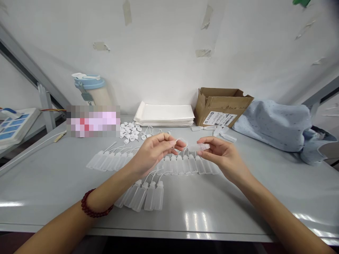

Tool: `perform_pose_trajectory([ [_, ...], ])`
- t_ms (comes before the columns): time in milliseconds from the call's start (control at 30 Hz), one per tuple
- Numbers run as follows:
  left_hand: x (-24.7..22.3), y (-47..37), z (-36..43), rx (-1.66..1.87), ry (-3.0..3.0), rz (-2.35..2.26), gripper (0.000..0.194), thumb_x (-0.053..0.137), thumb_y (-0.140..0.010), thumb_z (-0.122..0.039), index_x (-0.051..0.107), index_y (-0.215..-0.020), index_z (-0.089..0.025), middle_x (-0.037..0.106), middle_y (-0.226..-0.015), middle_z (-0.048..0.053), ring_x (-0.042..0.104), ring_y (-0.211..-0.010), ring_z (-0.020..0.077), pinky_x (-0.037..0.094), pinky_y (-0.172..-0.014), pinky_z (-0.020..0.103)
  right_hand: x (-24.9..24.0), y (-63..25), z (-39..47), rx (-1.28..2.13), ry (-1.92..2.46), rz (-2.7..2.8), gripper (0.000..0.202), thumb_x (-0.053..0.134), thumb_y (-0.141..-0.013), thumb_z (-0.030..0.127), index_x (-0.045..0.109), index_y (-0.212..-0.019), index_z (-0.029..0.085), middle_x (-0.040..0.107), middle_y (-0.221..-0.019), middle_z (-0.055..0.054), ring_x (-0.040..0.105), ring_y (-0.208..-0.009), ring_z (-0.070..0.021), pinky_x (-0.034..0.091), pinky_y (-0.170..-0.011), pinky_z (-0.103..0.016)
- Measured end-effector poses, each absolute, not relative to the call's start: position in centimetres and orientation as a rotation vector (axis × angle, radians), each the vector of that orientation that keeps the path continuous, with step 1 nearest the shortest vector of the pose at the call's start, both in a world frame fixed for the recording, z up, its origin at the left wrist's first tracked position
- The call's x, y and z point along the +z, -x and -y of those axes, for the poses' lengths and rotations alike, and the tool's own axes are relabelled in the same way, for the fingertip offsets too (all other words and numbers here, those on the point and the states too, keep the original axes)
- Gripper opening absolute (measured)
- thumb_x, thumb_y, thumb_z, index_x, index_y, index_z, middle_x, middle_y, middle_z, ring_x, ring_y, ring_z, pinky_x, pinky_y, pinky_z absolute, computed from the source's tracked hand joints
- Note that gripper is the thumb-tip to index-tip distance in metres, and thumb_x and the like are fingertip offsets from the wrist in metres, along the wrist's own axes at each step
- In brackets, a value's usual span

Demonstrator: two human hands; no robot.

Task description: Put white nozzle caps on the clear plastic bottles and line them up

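My right hand [225, 153] grips a small translucent plastic bottle [194, 147] between thumb and fingers; the bottle lies sideways, its neck toward my palm. To its left, my left hand [156, 150] is closed in a pinch on a thin white tube [182, 140], whose curved part reaches toward the bottle. Whether the tube touches it I cannot tell. Below the hands lies a row of similar bottles [180, 165] with thin tubes at their necks. Another group of bottles [106, 160] lies left, partly behind my left arm, and a third group [150, 197] is nearer the front edge.
White caps [129, 131] form a pile at the back left. Behind stand a stack of white envelopes [165, 114], an open cardboard box [221, 107] and a blue drinking flask [92, 88]. Several loose bottles [225, 134] lie before the box. Blue cloth [272, 127] is at right.
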State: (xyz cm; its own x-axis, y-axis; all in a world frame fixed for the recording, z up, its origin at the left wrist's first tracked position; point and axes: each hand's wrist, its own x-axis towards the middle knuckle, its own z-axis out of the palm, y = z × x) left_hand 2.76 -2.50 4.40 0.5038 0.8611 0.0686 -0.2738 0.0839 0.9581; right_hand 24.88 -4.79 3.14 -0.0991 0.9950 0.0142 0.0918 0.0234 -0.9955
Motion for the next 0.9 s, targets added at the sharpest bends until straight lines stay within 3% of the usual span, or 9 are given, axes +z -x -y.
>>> perform_pose_trajectory([
  [100, 4.3, -2.8, 2.8, 0.901, -1.24, -0.572, 0.014, 0.052, -0.092, -0.019, 0.059, -0.081, -0.015, 0.069, -0.099, 0.007, 0.061, -0.102, 0.0189, 0.047, -0.084, 0.032, 3.3, -24.6, 5.0, 1.138, 1.209, 1.438, 0.026, 0.076, -0.071, 0.031, 0.068, -0.094, 0.023, 0.06, -0.085, 0.0, 0.053, -0.066, -0.0122, 0.044, -0.063, -0.029],
  [267, 4.4, -2.9, 3.2, 0.884, -1.286, -0.549, 0.013, 0.051, -0.093, -0.022, 0.058, -0.084, -0.015, 0.068, -0.103, 0.008, 0.06, -0.105, 0.02, 0.046, -0.086, 0.034, 3.5, -24.2, 5.5, 0.961, 1.192, 1.673, 0.018, 0.066, -0.081, 0.035, 0.07, -0.097, 0.026, 0.058, -0.09, -0.002, 0.051, -0.07, -0.0145, 0.044, -0.066, -0.032],
  [500, 4.5, -2.9, 3.6, 0.865, -1.366, -0.555, 0.015, 0.052, -0.094, -0.026, 0.058, -0.085, -0.016, 0.068, -0.106, 0.007, 0.06, -0.1, 0.0177, 0.046, -0.086, 0.033, 3.2, -23.7, 5.9, 0.64, 1.118, 2.016, 0.02, 0.054, -0.09, 0.023, 0.065, -0.107, 0.021, 0.055, -0.093, -0.006, 0.054, -0.086, -0.018, 0.047, -0.076, -0.033],
  [767, 4.5, -3.0, 3.6, 0.849, -1.443, -0.677, 0.015, 0.053, -0.093, -0.027, 0.062, -0.091, -0.015, 0.068, -0.102, 0.005, 0.059, -0.088, 0.0127, 0.046, -0.085, 0.03, 2.7, -23.5, 6.0, 0.438, 1.002, 2.099, 0.016, 0.054, -0.089, 0.015, 0.061, -0.103, 0.016, 0.054, -0.094, -0.008, 0.055, -0.083, -0.0178, 0.049, -0.071, -0.032],
  [900, 4.4, -3.0, 3.5, 0.846, -1.476, -0.676, 0.022, 0.051, -0.094, -0.032, 0.066, -0.095, -0.016, 0.067, -0.097, 0.005, 0.058, -0.087, 0.0139, 0.045, -0.086, 0.031, 2.6, -23.6, 6.0, 0.317, 0.96, 2.108, 0.028, 0.056, -0.088, 0.013, 0.055, -0.115, 0.015, 0.057, -0.095, -0.009, 0.057, -0.084, -0.0182, 0.051, -0.072, -0.032],
])
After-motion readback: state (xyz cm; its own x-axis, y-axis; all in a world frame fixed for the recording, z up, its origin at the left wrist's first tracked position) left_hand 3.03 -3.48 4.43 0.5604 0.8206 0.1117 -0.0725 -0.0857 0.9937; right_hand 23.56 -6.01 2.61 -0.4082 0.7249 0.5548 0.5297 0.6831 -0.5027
